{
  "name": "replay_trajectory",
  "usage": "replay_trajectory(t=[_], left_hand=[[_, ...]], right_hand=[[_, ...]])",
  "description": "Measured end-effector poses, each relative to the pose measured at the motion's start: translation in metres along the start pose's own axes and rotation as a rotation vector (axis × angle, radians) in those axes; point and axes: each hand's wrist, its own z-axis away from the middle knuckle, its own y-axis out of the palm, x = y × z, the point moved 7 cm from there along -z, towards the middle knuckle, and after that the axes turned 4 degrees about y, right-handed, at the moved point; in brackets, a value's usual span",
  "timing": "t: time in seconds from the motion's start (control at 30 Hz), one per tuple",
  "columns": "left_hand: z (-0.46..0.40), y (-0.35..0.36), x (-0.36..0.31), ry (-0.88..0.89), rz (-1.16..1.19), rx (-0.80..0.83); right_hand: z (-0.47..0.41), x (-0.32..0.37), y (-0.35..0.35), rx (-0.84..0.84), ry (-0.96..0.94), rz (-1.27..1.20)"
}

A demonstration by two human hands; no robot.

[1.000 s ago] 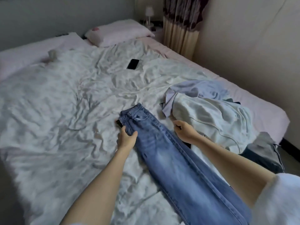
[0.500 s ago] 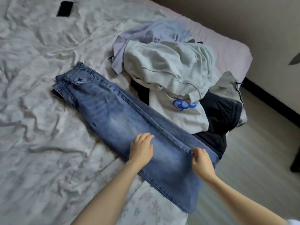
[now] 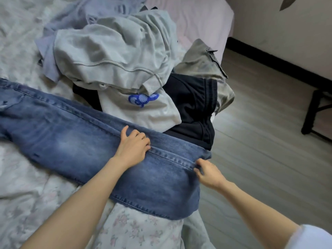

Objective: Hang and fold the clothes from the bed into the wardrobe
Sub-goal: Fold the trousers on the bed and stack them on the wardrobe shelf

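The blue jeans (image 3: 75,139) lie flat across the bed (image 3: 23,203), legs stacked, hems overhanging the near edge. The left hand (image 3: 133,147) rests on the upper seam with fingers curled against the denim; whether it grips cannot be told. The right hand (image 3: 209,174) pinches the seam near the hem. Judged step: aligning the legs before folding. The next move calls for carrying the hems toward the waistband. The pile of clothes (image 3: 118,56) lies just beyond, unsorted.
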Motion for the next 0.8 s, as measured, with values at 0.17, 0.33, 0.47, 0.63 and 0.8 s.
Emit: replay_trajectory(t=[0.17, 0.33, 0.47, 0.63, 0.8], left_hand=[[0.009, -0.03, -0.008, 0.005, 0.128, -0.12], [-0.006, -0.051, -0.018, -0.01, 0.169, -0.202], [-0.022, -0.038, -0.025, -0.139, 0.188, -0.172], [-0.005, -0.017, -0.032, -0.298, 0.166, -0.313], [0.028, 0.008, -0.026, -0.367, 0.161, -0.231]], right_hand=[[0.019, -0.003, -0.041, -0.18, -0.112, 0.093], [0.018, -0.009, -0.079, -0.294, -0.135, 0.116], [-0.018, -0.034, -0.072, -0.23, 0.057, 0.15], [-0.021, -0.047, -0.064, -0.39, 0.168, 0.046], [0.004, 0.037, -0.057, -0.526, -0.401, 0.178]])
